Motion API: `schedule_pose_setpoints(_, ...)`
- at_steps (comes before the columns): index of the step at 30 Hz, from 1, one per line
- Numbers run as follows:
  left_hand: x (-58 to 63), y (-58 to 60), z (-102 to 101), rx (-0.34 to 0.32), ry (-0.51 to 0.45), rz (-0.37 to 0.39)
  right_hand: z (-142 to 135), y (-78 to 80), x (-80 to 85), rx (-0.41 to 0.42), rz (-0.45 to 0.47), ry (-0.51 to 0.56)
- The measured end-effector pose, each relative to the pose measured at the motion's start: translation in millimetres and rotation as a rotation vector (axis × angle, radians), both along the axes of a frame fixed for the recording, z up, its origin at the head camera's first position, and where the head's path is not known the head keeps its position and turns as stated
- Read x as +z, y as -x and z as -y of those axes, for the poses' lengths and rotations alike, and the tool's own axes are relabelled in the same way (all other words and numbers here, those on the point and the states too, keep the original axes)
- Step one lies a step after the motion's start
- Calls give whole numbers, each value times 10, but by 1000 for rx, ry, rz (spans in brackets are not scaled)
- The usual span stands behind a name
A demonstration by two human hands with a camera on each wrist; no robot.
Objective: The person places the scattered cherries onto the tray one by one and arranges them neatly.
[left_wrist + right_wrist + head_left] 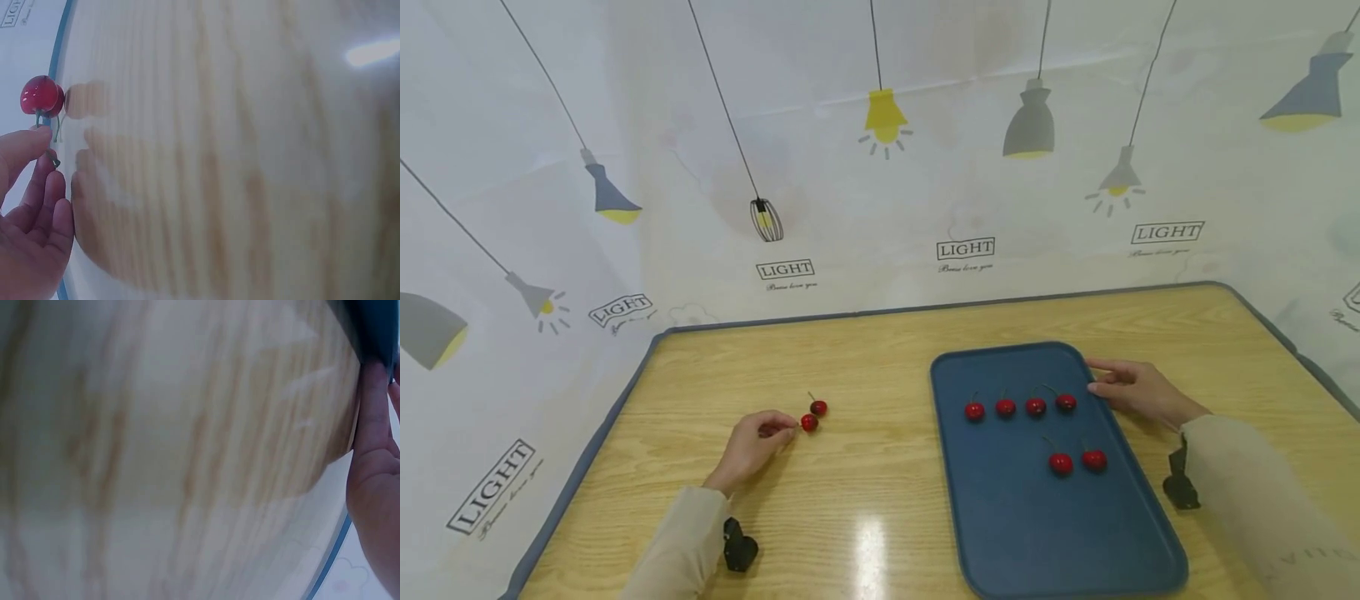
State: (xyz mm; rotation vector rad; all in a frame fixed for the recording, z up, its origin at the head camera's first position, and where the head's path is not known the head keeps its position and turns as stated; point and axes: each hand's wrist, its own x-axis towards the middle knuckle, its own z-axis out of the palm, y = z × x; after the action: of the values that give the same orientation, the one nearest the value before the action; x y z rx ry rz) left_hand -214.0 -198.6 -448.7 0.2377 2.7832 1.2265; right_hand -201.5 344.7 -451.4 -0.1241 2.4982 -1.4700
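Observation:
My left hand (756, 446) pinches the green stem of a red cherry (808, 423) between thumb and fingertips, left of the tray. Right behind that one lies a second, darker cherry (819, 407) with its stem up. In the left wrist view the held cherry (39, 95) partly hides the other. At the right, a blue tray (1015, 533) has its right rim held by my right hand (1142, 393), thumb at the rim. The right wrist view shows a finger against the tray's edge (373, 331); the rest of that grip is cut off.
On the tray, a back row of several cherries (1005, 407) stands above two more cherries (1094, 460) nearer the front right. The wooden table (850, 358) meets a pale wall covering (880, 200) printed with lamps at the back and sides.

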Motion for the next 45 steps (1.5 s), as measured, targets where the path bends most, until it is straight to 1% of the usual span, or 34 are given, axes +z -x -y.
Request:
schedule_pose_setpoints(8,52,-22,-29,-27,14,8,2,-10,3,13,-12,-20)
schedule_pose_setpoints(15,80,-53,-47,-81,-25,47,-8,-7,-11,3,-1,-11)
schedule_pose_setpoints(20,109,-72,-86,-119,-29,34,-3,-7,5,-3,-6,-24)
schedule_pose_setpoints(22,134,-89,-113,-124,-29,26,1,-9,13,-5,-5,-24)
schedule_pose_setpoints(26,195,-136,-171,-125,-41,38,15,-5,24,-6,-3,-40)
schedule_pose_setpoints(27,215,-150,-187,-124,-47,42,18,-3,26,-7,-5,-48)
schedule_pose_setpoints(28,272,-183,-220,-122,-54,41,20,-1,28,-6,-5,-56)
schedule_pose_setpoints(33,335,-216,-302,-119,-90,17,22,4,36,-9,-4,-83)
schedule_pose_setpoints(34,335,-218,-317,-123,-100,11,20,4,36,-9,-5,-81)
schedule_pose_setpoints(35,294,-200,-314,-130,-111,9,17,3,34,-7,-6,-78)
schedule_pose_setpoints(39,274,-215,-369,-166,-167,17,14,-5,29,0,-10,-57)
schedule_pose_setpoints(45,253,-223,-448,-193,-192,35,5,5,13,-5,-14,-55)
